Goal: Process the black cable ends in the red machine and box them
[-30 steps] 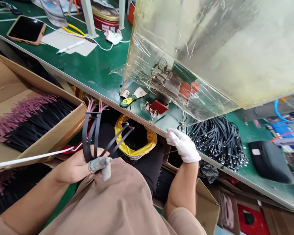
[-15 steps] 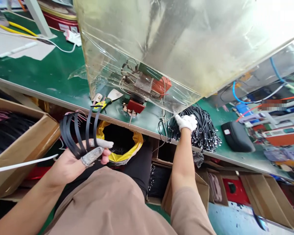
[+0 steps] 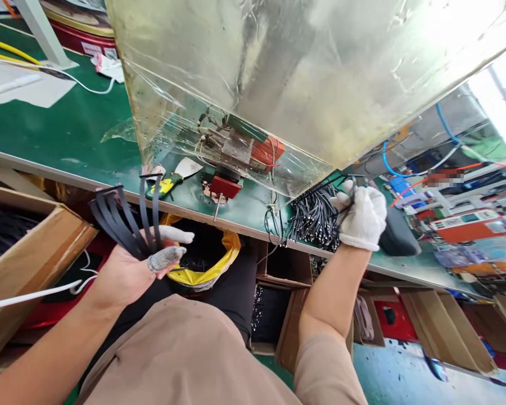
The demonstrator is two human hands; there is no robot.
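Observation:
My left hand (image 3: pixel 130 270), with cloth cots on two fingertips, is closed around a fan of several flat black cable strips (image 3: pixel 122 219), held up in front of the green bench's edge (image 3: pixel 67 169). My right hand (image 3: pixel 360 216), in a white glove, rests on a heap of black cables (image 3: pixel 314 216) on the bench, its fingers curled into the top of the heap. A small fixture with red and green parts (image 3: pixel 236 157) sits behind a clear plastic shield (image 3: pixel 278 84) between the two hands.
A yellow-lined bin (image 3: pixel 206 270) stands under the bench by my lap. A cardboard box (image 3: pixel 29 253) of black cables is at the left, more boxes (image 3: pixel 438 326) lower right. A black pouch (image 3: pixel 398 239) lies beside the cable heap. A scraper (image 3: pixel 175 177) lies near the fixture.
My right hand moved from the bench's front edge up and right onto the black cable heap and curled into it. My left hand kept the black strips, shifting slightly left.

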